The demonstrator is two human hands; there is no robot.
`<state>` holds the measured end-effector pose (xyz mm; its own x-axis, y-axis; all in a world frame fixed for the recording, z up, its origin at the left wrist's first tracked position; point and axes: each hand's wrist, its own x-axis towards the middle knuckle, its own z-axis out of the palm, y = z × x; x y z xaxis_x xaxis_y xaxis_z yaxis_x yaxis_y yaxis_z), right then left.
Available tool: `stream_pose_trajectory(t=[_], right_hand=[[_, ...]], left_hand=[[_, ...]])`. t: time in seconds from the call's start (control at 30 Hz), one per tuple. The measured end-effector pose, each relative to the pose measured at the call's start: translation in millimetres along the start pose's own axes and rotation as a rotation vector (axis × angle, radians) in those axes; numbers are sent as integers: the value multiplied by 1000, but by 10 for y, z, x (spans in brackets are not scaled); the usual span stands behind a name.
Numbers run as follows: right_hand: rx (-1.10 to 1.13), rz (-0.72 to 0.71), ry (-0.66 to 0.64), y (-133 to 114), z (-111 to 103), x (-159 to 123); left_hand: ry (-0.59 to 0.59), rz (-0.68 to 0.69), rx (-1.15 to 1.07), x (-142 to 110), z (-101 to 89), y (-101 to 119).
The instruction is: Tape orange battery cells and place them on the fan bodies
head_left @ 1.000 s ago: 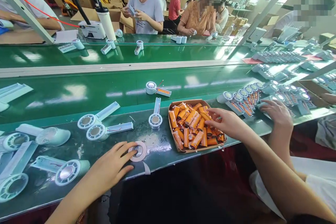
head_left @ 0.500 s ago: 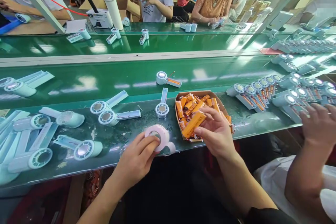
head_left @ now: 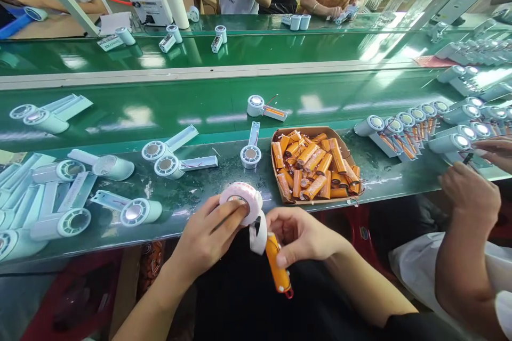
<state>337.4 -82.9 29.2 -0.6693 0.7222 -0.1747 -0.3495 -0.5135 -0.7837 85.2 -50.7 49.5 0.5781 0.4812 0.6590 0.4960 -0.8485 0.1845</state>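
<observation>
My left hand [head_left: 214,232] grips a roll of white tape [head_left: 256,205], with fingers through its core. A loose tape end [head_left: 259,240] curls down from the roll toward my right hand. In my right hand [head_left: 306,237] is an orange-wrapped battery pack [head_left: 277,264], tilted downward, with a bit of red wire at its lower end. The pack is close beside the tape end; I cannot tell whether they touch. Just beyond my right hand stands a cardboard tray [head_left: 276,184] filled with similar orange packs.
Pale blue fan bodies with handles [head_left: 140,212] lie at the left and centre of the bench. More fans [head_left: 394,127] line up at the right, where a co-worker's hands [head_left: 470,186] are busy. A green conveyor belt [head_left: 180,98] runs behind, with people working across it.
My right hand has brought the orange battery pack from above the tray down and left, beside the tape, turning it to point downward. The view has shifted slightly.
</observation>
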Motion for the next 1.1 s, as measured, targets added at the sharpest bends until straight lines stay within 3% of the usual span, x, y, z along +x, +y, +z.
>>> stream_pose_trajectory(t=[0.17, 0.37, 0.47, 0.63, 0.77, 0.83, 0.93, 1.0, 1.1], right_hand=[[-158, 166, -132, 241, -78, -132], [86, 9, -117, 143, -125, -166], [122, 11, -140, 107, -67, -74], [41, 158, -125, 216, -108, -100], [-210, 198, -97, 144, -230, -318], [-284, 55, 10, 3, -280, -438], [-192, -328, 271, -237, -291, -546], [-165, -549, 426, -346, -246, -535], [-225, -681, 572, -382, -132, -418]], left_hand=[[29, -63, 177, -50, -162, -165], [-69, -3, 70, 64, -154, -20], [-80, 38, 10, 105, -100, 26], [-24, 41, 156, 12, -188, -188], [6, 22, 296, -114, -359, -387], [39, 3, 384, -152, -410, -433], [58, -1, 398, -145, -381, -403], [-6, 29, 305, -99, -284, -313], [-114, 64, 136, -7, -83, -123]])
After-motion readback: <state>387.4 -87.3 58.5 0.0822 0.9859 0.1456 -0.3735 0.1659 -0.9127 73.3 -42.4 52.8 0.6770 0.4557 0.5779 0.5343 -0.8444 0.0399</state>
